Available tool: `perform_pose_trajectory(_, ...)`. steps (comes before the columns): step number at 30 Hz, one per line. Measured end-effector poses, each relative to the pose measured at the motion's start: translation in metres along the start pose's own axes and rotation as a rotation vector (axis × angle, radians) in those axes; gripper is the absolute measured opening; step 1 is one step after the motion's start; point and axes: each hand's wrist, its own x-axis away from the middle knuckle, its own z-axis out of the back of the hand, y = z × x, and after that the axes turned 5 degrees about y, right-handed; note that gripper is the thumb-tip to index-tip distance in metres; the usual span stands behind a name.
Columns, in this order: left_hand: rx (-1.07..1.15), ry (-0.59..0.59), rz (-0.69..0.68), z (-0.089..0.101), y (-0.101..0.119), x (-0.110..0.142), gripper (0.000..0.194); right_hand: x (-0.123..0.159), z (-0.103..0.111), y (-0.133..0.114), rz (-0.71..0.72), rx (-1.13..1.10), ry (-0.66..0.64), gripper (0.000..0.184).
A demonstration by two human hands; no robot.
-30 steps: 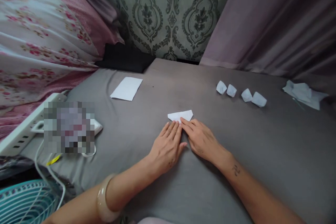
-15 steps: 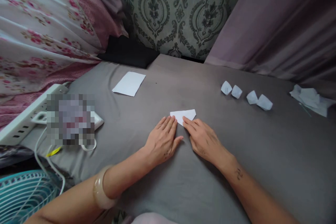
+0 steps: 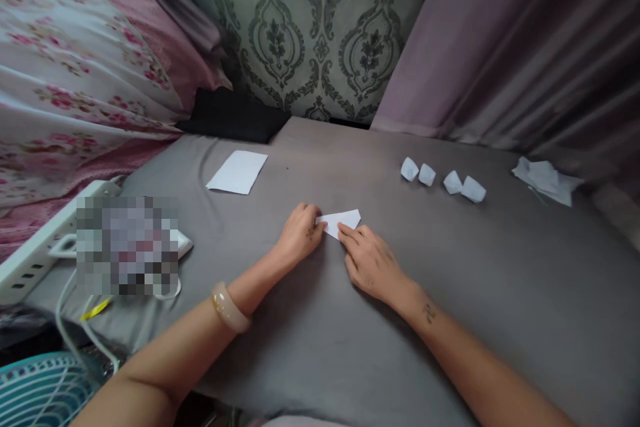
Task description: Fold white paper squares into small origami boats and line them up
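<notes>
A small folded white paper (image 3: pixel 341 221) with a pointed shape lies on the grey cloth in front of me. My left hand (image 3: pixel 301 235) is curled, its fingertips gripping the paper's left tip. My right hand (image 3: pixel 367 260) lies against the near edge from the other side, with straight fingers and its fingertips on the paper. A pale bangle (image 3: pixel 230 307) circles my left wrist. Part of the paper is hidden under my fingers.
The grey cloth surface (image 3: pixel 500 280) holds a flat white paper sheet (image 3: pixel 237 172), several small folded paper pieces (image 3: pixel 427 175) and crumpled white paper (image 3: pixel 545 180). At left are a white power strip (image 3: pixel 35 260), a blurred patch (image 3: pixel 127 247) and a teal fan (image 3: pixel 45 390).
My left hand has moved from lying flat beside the paper to curling over its left tip. The view has shifted slightly, and the paper sits a little higher in the frame.
</notes>
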Motion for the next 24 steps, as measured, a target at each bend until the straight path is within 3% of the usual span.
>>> perform_pose_trajectory(6, 0.094, -0.078, 0.088, -0.003, -0.001, -0.016, 0.012, -0.018, -0.008, 0.037, 0.014, -0.337, 0.041, 0.024)
perform_pose_trajectory(8, 0.125, -0.079, 0.075, -0.002, 0.000, -0.017, 0.010, -0.025, -0.008, 0.045, -0.017, -0.317, 0.054, 0.019)
perform_pose_trajectory(13, 0.199, -0.099, 0.018, 0.000, 0.000, -0.021, 0.012, -0.030, -0.007, 0.053, -0.146, -0.263, 0.045, 0.044)
perform_pose_trajectory(24, 0.295, -0.150, -0.193, -0.007, 0.003, -0.041, 0.014, -0.007, -0.002, 0.047, -0.289, -0.164, 0.115, 0.037)
